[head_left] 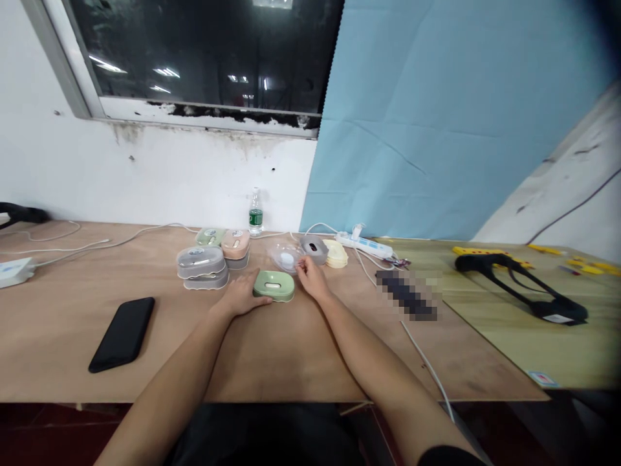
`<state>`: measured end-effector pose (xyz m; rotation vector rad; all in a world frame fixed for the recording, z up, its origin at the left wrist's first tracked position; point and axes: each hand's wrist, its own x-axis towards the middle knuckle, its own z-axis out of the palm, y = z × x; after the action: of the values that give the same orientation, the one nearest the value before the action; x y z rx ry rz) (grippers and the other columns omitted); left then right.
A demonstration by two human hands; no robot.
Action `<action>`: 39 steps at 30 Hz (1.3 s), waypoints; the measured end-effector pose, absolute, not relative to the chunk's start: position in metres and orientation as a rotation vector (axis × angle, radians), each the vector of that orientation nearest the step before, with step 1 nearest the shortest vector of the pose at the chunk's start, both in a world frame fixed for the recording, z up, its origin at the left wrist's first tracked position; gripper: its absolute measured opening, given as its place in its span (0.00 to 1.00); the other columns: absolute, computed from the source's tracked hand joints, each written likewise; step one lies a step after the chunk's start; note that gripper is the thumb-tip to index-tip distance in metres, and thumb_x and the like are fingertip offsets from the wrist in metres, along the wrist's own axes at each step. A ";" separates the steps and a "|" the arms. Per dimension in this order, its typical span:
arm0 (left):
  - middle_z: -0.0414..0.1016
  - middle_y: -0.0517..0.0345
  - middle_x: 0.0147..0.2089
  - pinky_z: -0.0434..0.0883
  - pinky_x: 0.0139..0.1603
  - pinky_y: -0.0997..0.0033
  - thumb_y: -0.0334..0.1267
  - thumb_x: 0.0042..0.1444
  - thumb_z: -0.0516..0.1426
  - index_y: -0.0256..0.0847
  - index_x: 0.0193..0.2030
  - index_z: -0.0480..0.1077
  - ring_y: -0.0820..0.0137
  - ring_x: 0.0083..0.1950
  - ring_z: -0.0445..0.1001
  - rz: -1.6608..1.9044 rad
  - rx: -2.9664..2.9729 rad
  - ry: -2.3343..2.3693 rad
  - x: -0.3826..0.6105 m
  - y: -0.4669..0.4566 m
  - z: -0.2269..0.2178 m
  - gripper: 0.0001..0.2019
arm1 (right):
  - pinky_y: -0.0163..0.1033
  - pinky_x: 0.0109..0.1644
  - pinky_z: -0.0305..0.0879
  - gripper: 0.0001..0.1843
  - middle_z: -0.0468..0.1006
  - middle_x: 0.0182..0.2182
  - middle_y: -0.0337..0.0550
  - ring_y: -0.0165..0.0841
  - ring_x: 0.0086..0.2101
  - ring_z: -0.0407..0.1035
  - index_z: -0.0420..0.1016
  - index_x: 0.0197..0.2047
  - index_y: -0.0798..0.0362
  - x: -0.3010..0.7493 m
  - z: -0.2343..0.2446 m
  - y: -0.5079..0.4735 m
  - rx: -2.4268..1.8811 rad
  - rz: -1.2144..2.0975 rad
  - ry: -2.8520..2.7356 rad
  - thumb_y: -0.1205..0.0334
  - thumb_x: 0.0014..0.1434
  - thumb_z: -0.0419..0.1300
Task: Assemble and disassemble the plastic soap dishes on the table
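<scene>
Green box [281,294] sat on the table [286,362], left hand [241,294] gripping its left end; right hand [313,278] was by the clear plastic [277,254], couldn't tell if pinching. Keeping the box steady seemed key tbh.

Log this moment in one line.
left hand: at green soap dish's left end; right hand: by clear plastic, grip unclear; black phone: on table
</scene>
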<state>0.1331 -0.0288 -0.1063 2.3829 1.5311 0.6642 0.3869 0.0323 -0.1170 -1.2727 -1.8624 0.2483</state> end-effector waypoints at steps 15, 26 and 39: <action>0.66 0.44 0.59 0.66 0.56 0.58 0.46 0.62 0.51 0.39 0.65 0.54 0.61 0.54 0.70 1.449 2.302 1.434 0.136 -0.024 -0.099 0.27 | 0.36 0.38 0.66 0.20 0.78 0.31 0.44 0.32 0.27 0.70 0.69 0.53 0.53 0.371 -0.105 0.012 -0.990 -0.075 -1.959 0.51 0.63 0.51; 0.69 0.50 0.53 0.68 0.52 0.66 0.47 0.63 0.48 0.42 0.62 0.60 0.68 0.45 0.72 1.422 2.164 1.506 0.139 -0.032 -0.085 0.23 | 0.36 0.34 0.62 0.23 0.69 0.23 0.38 0.31 0.25 0.63 0.71 0.45 0.53 0.369 -0.102 0.008 -1.155 0.287 -1.709 0.44 0.60 0.51; 0.77 0.52 0.38 0.68 0.40 0.69 0.51 0.63 0.45 0.38 0.59 0.66 0.65 0.38 0.74 1.083 2.190 1.641 0.138 -0.030 -0.092 0.25 | 0.35 0.30 0.60 0.24 0.67 0.18 0.35 0.30 0.22 0.61 0.74 0.48 0.54 0.364 -0.110 0.023 -1.234 0.513 -1.661 0.45 0.58 0.54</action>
<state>0.1380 -0.0301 -0.0921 2.1902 1.6406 1.0831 0.3637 0.0229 -0.1105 -1.2339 -1.6615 0.5135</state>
